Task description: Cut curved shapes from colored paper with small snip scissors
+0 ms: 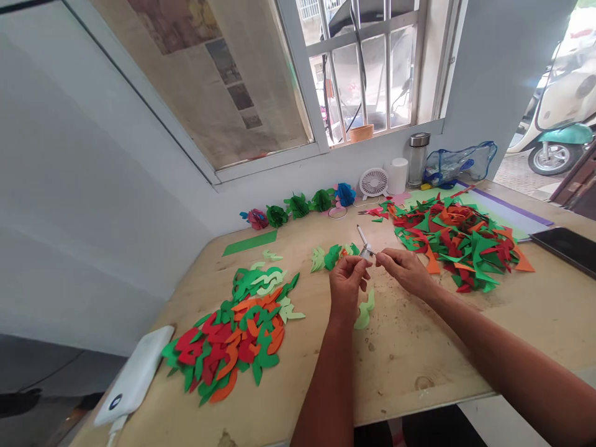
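Where 2 hands (345,285) (406,271) converge, grey object (365,252) sits.

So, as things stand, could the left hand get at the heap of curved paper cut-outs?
Probably yes: only wooden tabletop shows between the left hand and the curved paper cut-outs, though its fingers seem to hold a small silvery object, so it may need freeing first.

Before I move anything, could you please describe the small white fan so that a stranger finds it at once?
At the back of the wooden table, look below the barred window. The small white fan stands there, between a blue paper ornament and a plain white cylinder. Its round, slatted face sets it apart from both.
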### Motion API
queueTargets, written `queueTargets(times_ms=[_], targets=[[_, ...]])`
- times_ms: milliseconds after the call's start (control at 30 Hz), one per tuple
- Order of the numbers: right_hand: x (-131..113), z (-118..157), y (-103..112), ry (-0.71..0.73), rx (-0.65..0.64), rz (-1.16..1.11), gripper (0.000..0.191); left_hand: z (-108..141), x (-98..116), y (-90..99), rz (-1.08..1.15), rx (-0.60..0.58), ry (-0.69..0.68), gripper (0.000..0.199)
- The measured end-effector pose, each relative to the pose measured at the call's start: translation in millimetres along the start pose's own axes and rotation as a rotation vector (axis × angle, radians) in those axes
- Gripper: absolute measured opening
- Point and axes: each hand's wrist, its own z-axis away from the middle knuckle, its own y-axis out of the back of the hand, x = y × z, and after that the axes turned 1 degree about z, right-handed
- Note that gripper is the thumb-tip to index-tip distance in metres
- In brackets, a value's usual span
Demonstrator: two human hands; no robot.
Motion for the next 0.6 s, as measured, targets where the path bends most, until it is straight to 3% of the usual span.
queueTargets(times_ms=[600], targets=[[1.2, -0.4, 0.9, 0.011, 0.042, 0.087, 0.048, -0.6, -1.0, 0.5, -0.014, 0.012, 0.010, 0.024]])
